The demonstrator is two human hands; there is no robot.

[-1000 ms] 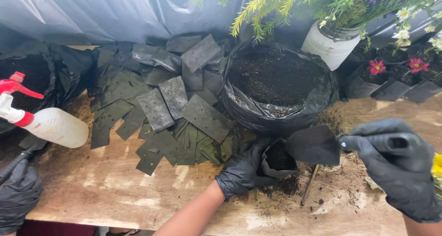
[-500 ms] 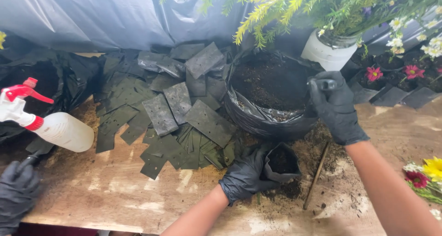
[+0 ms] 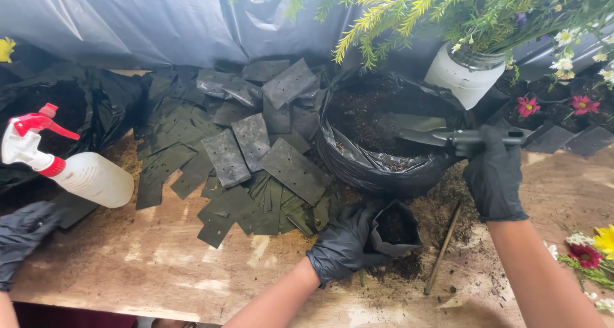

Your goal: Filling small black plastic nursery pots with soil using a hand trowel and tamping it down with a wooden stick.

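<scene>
My left hand [image 3: 342, 246], in a black glove, grips a small black grow bag [image 3: 395, 228] partly filled with soil and holds it upright on the wooden table [image 3: 160, 270]. My right hand [image 3: 494, 174], also gloved, is closed on the handle of a dark trowel [image 3: 425, 136]. The trowel's blade carries soil and lies level over the large black bag of soil [image 3: 384, 133] behind the small bag.
Several flat black grow bags [image 3: 249, 155] lie piled to the left. A white spray bottle [image 3: 70, 168] with a red trigger lies at far left, near another person's gloved hand [image 3: 22, 235]. A thin stick [image 3: 443, 248], a white pot [image 3: 462, 78], potted flowers [image 3: 555, 107] and cut flowers [image 3: 591, 245] are on the right.
My right hand went from beside the small bag to the large soil bag, dug in, and now lifts the trowel with soil on it. My left hand kept holding the small bag.
</scene>
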